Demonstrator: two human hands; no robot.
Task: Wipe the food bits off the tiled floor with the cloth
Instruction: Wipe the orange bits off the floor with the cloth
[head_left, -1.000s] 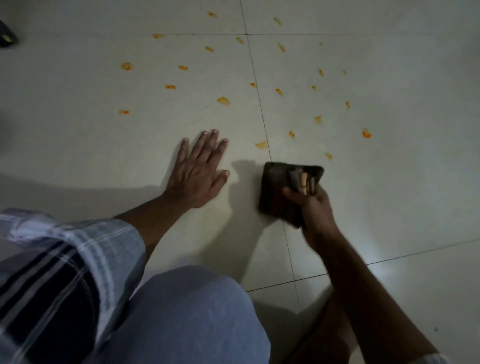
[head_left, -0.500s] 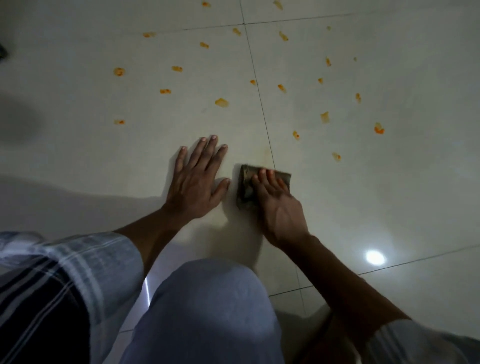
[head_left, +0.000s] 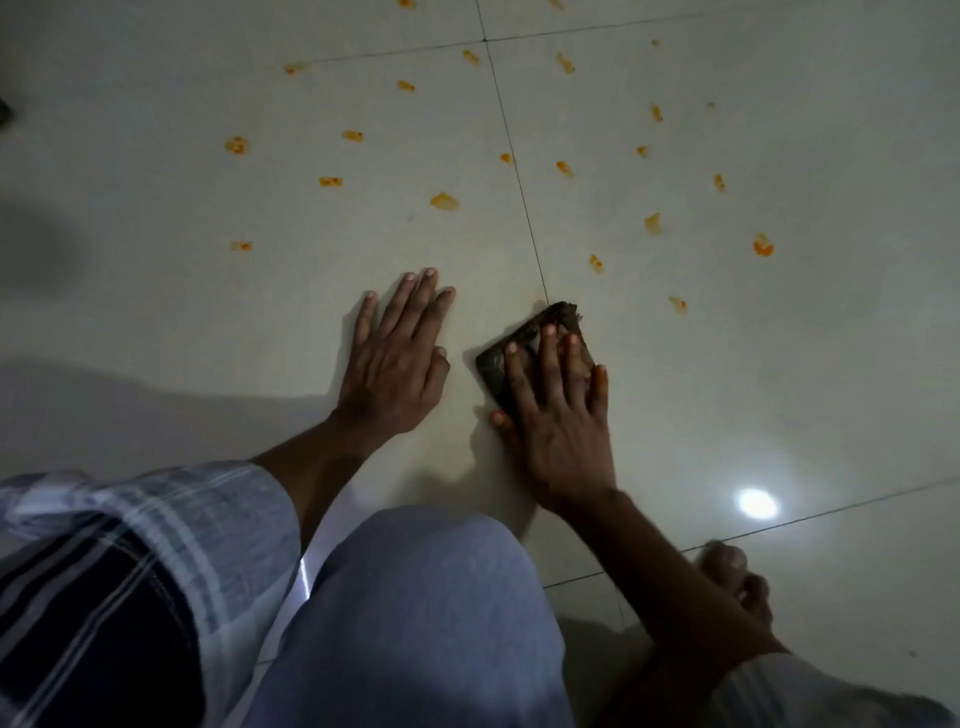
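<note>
I saw my right hand (head_left: 553, 421) pressed flat on the dark folded cloth (head_left: 524, 345), its fingers (head_left: 545, 358) straight and spread across the top and its thumb lying along the cloth's near left edge. That grip was wide, a flat press with nothing curled round the cloth. The cloth lay on the tiled floor (head_left: 831, 364), just right of a grout line (head_left: 514, 171) that ran away from me, with its far corner poking out past my fingertips close to that line.

My left hand (head_left: 397, 358) rested palm down on the floor just beside the cloth, apart from it, fingers straight and slightly fanned, holding nothing.

Orange food bits (head_left: 444, 201) were scattered over the tiles beyond both hands, on either side of the grout line. The closest ones to the cloth lay to its right and a little further out, one small piece (head_left: 678, 304) and another (head_left: 596, 262) near it. A bigger orange piece (head_left: 762, 245) sat further right, and a round blob (head_left: 237, 145) lay far out on the left tile.

Nearer to me, my knee in pale grey trousers (head_left: 415, 613) filled the lower middle of the view, and a checked sleeve (head_left: 156, 545) covered my left upper arm. A bare foot (head_left: 732, 577) showed behind my right forearm, and a bright round reflection of a light (head_left: 758, 503) shone on the tile to the right.
</note>
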